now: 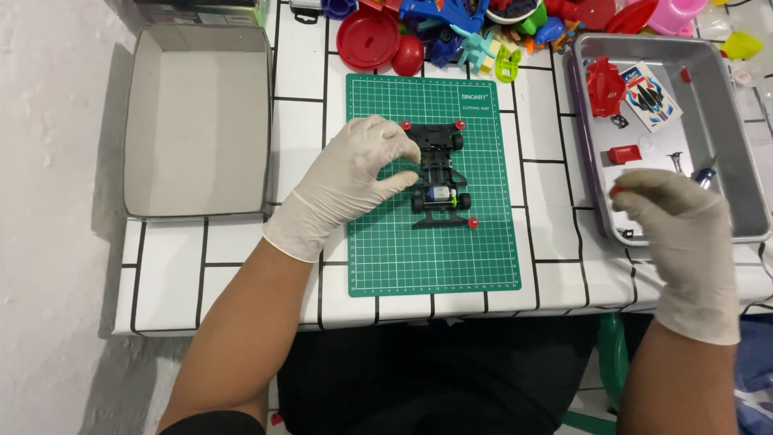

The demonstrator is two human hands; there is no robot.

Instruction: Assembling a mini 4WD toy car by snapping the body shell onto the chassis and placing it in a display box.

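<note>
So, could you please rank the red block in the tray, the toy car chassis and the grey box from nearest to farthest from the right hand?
From the right hand:
1. Red block, in the tray just above the hand.
2. Toy car chassis, on the green mat to its left.
3. Grey box, at the far left of the table.

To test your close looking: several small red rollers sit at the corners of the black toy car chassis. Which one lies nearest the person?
The red roller at the chassis end nearest the person, right side; the other two sit at the far end.
</note>
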